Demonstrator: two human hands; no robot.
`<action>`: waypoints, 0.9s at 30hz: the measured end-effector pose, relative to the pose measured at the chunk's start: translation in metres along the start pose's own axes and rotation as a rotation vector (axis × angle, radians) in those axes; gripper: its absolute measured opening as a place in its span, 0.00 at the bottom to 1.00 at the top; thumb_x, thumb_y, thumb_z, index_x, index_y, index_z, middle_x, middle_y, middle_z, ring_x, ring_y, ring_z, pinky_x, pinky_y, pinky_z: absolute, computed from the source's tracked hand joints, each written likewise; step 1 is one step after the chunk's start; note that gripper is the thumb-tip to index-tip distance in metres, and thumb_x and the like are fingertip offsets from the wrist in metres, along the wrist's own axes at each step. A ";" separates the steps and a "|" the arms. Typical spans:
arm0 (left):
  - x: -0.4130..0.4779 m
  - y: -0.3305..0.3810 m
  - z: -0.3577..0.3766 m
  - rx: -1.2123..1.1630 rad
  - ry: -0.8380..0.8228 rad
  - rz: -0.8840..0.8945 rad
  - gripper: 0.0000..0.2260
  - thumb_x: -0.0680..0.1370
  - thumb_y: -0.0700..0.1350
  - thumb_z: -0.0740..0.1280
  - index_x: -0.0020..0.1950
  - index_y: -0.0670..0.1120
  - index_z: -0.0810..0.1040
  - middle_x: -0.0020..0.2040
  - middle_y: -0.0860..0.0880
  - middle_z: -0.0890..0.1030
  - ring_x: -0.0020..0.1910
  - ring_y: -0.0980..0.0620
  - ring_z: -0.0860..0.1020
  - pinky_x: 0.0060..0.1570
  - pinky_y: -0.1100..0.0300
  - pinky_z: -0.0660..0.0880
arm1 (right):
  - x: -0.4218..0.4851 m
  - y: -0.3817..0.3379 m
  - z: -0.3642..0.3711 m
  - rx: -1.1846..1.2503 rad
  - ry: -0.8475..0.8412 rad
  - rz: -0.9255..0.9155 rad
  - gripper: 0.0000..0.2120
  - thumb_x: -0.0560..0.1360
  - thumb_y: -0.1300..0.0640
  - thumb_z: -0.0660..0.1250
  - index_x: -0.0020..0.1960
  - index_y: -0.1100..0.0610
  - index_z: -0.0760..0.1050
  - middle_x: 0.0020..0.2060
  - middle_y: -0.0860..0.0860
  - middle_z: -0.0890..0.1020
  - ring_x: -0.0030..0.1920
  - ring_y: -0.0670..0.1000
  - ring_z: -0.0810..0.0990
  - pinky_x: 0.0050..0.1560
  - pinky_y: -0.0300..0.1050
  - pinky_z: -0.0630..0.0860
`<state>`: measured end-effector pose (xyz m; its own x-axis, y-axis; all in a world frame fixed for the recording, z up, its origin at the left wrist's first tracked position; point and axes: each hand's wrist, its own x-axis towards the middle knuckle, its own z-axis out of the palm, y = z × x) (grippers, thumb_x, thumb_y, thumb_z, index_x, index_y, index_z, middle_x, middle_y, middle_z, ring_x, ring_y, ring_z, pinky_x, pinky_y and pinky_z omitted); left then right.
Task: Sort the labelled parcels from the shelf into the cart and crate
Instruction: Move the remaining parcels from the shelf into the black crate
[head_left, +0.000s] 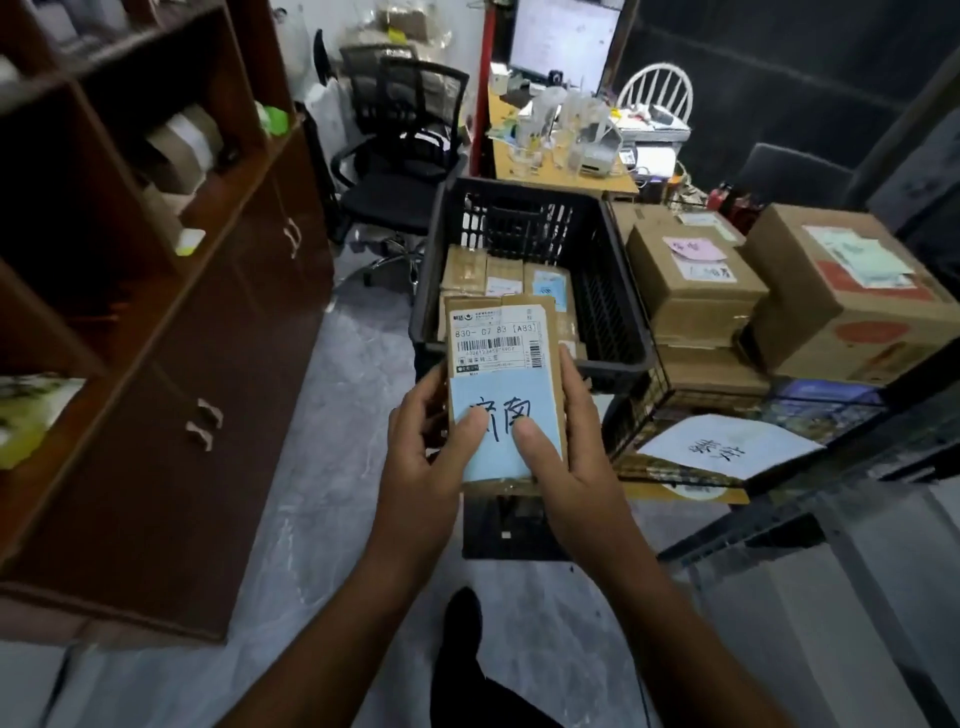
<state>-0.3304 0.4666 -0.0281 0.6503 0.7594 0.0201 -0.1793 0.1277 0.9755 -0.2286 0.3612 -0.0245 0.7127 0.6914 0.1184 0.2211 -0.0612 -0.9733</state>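
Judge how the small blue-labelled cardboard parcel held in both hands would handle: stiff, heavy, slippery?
Probably stiff: the parcel looks flat and straight-edged though the left hand and right hand grip only its lower end. Likely light, since its upper end juts out unsupported. The smooth blue label under the thumbs may be slightly slippery.

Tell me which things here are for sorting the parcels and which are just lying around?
For the job: the labelled parcel held by the left hand and right hand; the black crate with parcels inside; the wire cart with cardboard boxes; the wooden shelf.
Just lying about: the black office chair; the white chair; the cluttered desk; the printer.
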 end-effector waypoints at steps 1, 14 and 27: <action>0.016 0.003 0.003 -0.002 0.003 0.009 0.22 0.76 0.56 0.71 0.69 0.62 0.74 0.65 0.51 0.81 0.61 0.50 0.83 0.54 0.51 0.83 | 0.017 0.000 0.000 0.020 -0.009 -0.003 0.37 0.75 0.36 0.66 0.79 0.30 0.53 0.73 0.42 0.67 0.69 0.46 0.76 0.63 0.55 0.80; 0.201 0.007 0.065 0.195 -0.125 -0.130 0.27 0.76 0.59 0.74 0.73 0.57 0.72 0.66 0.51 0.81 0.59 0.50 0.84 0.57 0.48 0.82 | 0.197 0.033 -0.054 0.107 -0.045 0.107 0.35 0.73 0.26 0.64 0.72 0.17 0.47 0.78 0.40 0.63 0.76 0.48 0.67 0.73 0.62 0.69; 0.307 -0.027 0.016 1.184 -0.313 0.146 0.24 0.80 0.57 0.70 0.75 0.53 0.73 0.70 0.53 0.77 0.73 0.51 0.70 0.73 0.51 0.67 | 0.298 0.106 -0.060 0.123 -0.149 0.612 0.35 0.79 0.35 0.65 0.79 0.27 0.48 0.83 0.46 0.55 0.80 0.57 0.62 0.77 0.66 0.61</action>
<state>-0.1143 0.6857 -0.0452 0.8584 0.5115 0.0385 0.4077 -0.7258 0.5540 0.0467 0.5176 -0.0804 0.5835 0.6508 -0.4858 -0.2809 -0.3995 -0.8726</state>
